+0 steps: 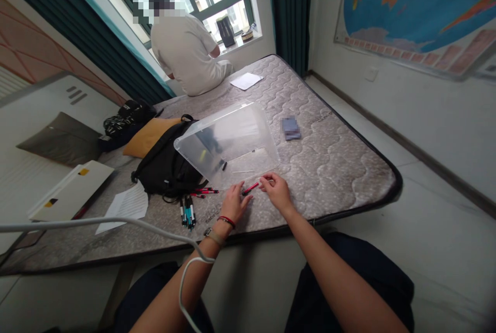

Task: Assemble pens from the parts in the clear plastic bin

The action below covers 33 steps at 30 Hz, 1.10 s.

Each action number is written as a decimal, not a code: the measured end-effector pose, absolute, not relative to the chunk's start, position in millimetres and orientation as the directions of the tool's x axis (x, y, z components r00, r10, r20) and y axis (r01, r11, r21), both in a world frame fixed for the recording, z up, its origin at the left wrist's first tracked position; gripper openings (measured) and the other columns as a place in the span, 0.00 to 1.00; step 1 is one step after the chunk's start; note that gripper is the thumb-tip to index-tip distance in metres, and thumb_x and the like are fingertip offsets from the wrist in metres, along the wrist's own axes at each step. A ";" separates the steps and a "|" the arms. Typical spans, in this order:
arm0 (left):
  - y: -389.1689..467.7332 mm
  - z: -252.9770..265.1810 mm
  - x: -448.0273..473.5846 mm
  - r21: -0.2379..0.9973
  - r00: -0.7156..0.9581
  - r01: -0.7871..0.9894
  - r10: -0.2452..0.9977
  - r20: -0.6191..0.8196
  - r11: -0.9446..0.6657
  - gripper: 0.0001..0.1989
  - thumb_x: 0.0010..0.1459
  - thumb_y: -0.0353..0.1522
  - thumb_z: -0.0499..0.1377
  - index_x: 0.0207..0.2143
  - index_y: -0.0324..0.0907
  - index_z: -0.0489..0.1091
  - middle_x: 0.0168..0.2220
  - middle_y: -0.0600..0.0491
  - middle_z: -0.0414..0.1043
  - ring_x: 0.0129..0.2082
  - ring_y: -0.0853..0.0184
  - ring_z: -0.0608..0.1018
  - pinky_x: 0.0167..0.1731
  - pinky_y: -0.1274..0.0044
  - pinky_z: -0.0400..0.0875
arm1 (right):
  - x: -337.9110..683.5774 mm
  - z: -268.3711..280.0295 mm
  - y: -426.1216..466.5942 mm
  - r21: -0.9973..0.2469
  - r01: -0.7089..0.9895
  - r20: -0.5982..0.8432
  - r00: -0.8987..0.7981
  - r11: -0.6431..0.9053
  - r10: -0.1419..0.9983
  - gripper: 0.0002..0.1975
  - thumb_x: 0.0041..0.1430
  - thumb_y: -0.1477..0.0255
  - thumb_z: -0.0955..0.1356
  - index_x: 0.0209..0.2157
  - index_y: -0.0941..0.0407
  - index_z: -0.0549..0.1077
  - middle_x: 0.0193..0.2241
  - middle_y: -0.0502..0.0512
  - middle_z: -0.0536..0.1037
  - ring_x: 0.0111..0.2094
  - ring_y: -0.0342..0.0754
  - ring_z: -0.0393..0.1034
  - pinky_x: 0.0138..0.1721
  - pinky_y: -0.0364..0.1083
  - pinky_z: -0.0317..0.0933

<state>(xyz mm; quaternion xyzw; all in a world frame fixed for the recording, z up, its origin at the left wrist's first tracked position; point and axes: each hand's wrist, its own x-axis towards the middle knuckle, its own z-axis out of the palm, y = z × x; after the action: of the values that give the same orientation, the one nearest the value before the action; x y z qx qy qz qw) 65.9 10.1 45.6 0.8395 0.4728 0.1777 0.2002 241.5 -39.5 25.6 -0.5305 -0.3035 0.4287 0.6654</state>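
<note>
Your hands, left (233, 202) and right (276, 192), pinch one red pen (250, 187) between them; near-left pens (187, 211) lie loose, bin (228, 142) holding few.

No words or numbers can be read here. The paper (126, 205) by the bag has lines of print, but they are too small. The map (418, 2) on the wall has tiny labels, too blurry to read.
</note>
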 end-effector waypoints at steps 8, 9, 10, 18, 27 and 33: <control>20.1 27.2 73.1 0.446 0.465 0.771 0.880 0.093 -0.455 0.03 0.59 0.31 0.59 0.34 0.43 0.73 0.35 0.48 0.74 0.38 0.62 0.75 0.42 0.70 0.68 | 256.7 30.2 -36.8 -0.924 -0.361 -0.110 0.568 0.126 0.816 0.19 0.51 0.56 0.72 0.35 0.57 0.71 0.34 0.55 0.76 0.32 0.51 0.79 0.31 0.46 0.73; 19.3 25.3 73.0 0.510 0.429 0.753 0.898 0.100 -0.416 0.02 0.59 0.31 0.59 0.34 0.43 0.72 0.33 0.50 0.74 0.36 0.63 0.75 0.41 0.70 0.68 | 255.8 30.4 -36.8 -0.920 -0.370 -0.114 0.560 0.125 0.821 0.19 0.51 0.57 0.72 0.35 0.57 0.71 0.35 0.55 0.76 0.33 0.51 0.79 0.31 0.46 0.73; 17.8 22.9 73.0 0.590 0.389 0.718 0.916 0.101 -0.370 0.03 0.58 0.32 0.60 0.33 0.42 0.71 0.32 0.51 0.74 0.35 0.64 0.75 0.40 0.71 0.68 | 254.6 30.0 -36.7 -0.920 -0.373 -0.115 0.549 0.119 0.828 0.18 0.51 0.57 0.72 0.35 0.58 0.72 0.35 0.56 0.77 0.34 0.51 0.79 0.31 0.46 0.73; -3.4 -1.1 70.8 0.964 0.135 0.238 0.987 0.086 -0.117 0.13 0.54 0.39 0.65 0.37 0.40 0.70 0.35 0.51 0.76 0.37 0.66 0.77 0.42 0.74 0.70 | 233.7 16.2 -38.0 -0.980 -0.191 -0.019 0.405 0.064 0.914 0.10 0.58 0.63 0.68 0.35 0.56 0.73 0.33 0.56 0.79 0.37 0.53 0.80 0.35 0.47 0.72; -10.7 3.5 74.8 0.921 0.173 0.342 0.976 0.133 -0.186 0.11 0.55 0.38 0.64 0.36 0.40 0.73 0.34 0.52 0.76 0.35 0.66 0.76 0.41 0.74 0.69 | 228.2 27.4 -46.1 -0.992 -0.003 0.114 0.359 0.123 0.926 0.07 0.60 0.68 0.66 0.38 0.54 0.75 0.34 0.54 0.81 0.36 0.49 0.77 0.38 0.47 0.69; -14.5 4.6 76.3 0.914 0.221 0.358 0.968 0.117 -0.192 0.11 0.55 0.39 0.64 0.36 0.41 0.74 0.35 0.52 0.77 0.36 0.65 0.77 0.43 0.74 0.69 | 229.8 33.3 -47.1 -0.986 0.079 0.168 0.377 0.149 0.911 0.07 0.60 0.70 0.66 0.37 0.55 0.76 0.35 0.55 0.80 0.36 0.49 0.75 0.37 0.46 0.67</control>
<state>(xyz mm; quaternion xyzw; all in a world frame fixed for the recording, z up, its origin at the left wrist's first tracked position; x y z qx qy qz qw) 76.3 -14.5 4.6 0.6712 0.4939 0.3814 0.4000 229.8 -47.1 33.3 -0.5577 -0.4437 0.3384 0.6145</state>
